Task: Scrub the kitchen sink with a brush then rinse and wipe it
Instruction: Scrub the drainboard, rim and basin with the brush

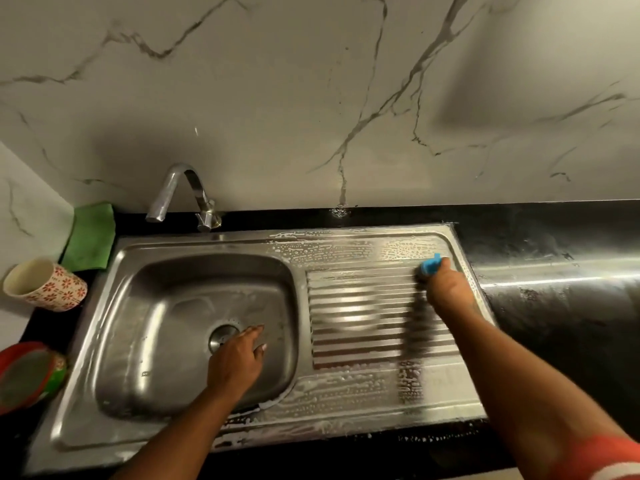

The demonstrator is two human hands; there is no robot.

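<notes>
Soapy steel sink [156, 292] in black counter [561, 317]; right hand [448, 289] around blue brush [430, 265], left hand [239, 356] slack, empty.

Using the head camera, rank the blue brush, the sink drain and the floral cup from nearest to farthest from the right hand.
1. Blue brush: gripped in the right hand, at the far right of the sink.
2. Drain: down in the sink, beside the left hand.
3. Floral cup: far left, outside the sink.
</notes>
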